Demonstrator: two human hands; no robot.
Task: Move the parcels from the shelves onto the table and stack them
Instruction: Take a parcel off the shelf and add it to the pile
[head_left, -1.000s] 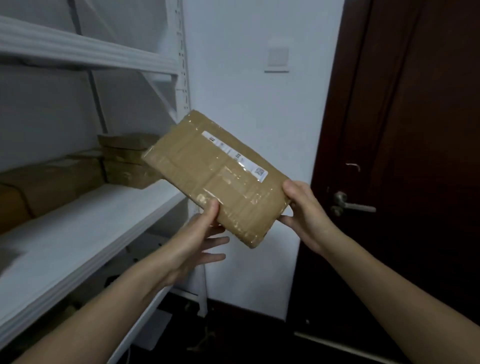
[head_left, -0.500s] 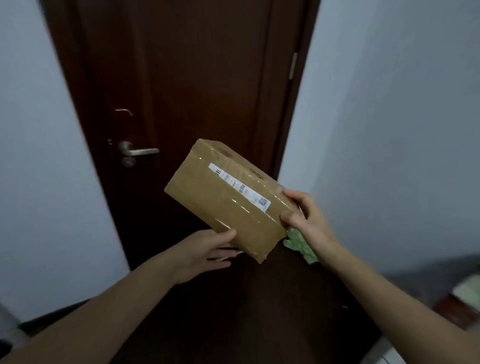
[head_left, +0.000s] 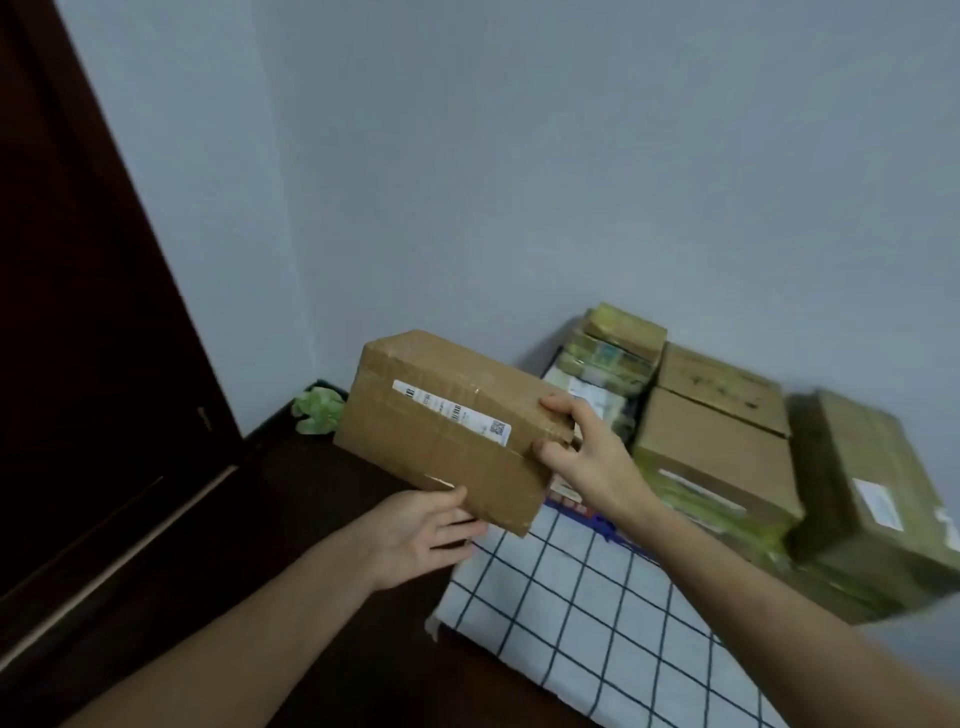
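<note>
I hold a brown cardboard parcel (head_left: 441, 431) with a white barcode label in both hands, in the air over the table's left end. My left hand (head_left: 421, 535) supports its near bottom edge. My right hand (head_left: 587, 452) grips its right end. The table (head_left: 571, 613) wears a white cloth with a dark grid. Several parcels lie stacked along the wall: a small stack (head_left: 618, 348) at the back, two brown boxes (head_left: 717, 431) in the middle, and a larger taped box (head_left: 872, 493) at the right.
A dark wooden door (head_left: 88, 312) fills the left side. Something crumpled and green (head_left: 317, 413) lies in the corner behind the held parcel. The pale wall (head_left: 571, 156) stands directly behind the table. The dark floor (head_left: 234, 545) lies between the door and the table.
The view has swung right from the shelves past the door to the table. The parcel stayed in both hands and now hangs over the table's left end.
</note>
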